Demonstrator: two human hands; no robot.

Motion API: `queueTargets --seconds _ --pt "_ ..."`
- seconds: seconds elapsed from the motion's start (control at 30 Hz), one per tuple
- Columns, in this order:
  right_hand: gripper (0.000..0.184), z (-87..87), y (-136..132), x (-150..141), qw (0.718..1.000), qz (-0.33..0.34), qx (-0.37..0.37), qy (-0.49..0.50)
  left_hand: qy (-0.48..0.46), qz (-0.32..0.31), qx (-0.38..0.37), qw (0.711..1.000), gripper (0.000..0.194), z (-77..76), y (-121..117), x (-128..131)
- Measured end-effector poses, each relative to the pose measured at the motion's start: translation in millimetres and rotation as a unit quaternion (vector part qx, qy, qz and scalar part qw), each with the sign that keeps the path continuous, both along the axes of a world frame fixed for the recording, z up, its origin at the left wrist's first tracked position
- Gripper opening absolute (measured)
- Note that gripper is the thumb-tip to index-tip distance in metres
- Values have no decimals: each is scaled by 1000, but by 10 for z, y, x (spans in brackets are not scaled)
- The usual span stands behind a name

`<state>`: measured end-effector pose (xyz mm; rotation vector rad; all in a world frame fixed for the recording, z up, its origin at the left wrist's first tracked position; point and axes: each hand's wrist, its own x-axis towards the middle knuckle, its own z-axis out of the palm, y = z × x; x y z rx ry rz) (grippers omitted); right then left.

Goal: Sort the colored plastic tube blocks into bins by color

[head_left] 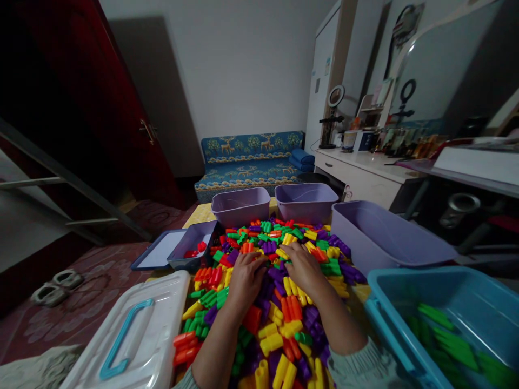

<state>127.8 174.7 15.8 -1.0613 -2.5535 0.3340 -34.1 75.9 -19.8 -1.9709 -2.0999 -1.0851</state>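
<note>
Space above the blocks is open. Purple bins bar the far side; a blue tub blocks the right.

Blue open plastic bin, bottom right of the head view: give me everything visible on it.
The blue, open-topped plastic bin looks glossy and slightly see-through, with rounded corners and a thick rim. A matching blue strip, perhaps a handle or latch, runs along its near left side. It appears upright and runs out of the picture. Several long green plastic pieces lie loosely inside. Neither the left hand nor the right hand touches it.
</note>
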Motion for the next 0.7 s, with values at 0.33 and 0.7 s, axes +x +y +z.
queueTargets --seconds 0.33,0.7 --pt "38 -110 27 -61 999 6 -9 33 4 6 -4 1000 28 16 -19 9" --pt "19 208 135 126 989 -101 -43 101 -1 -4 -6 1000 28 44 -22 11"
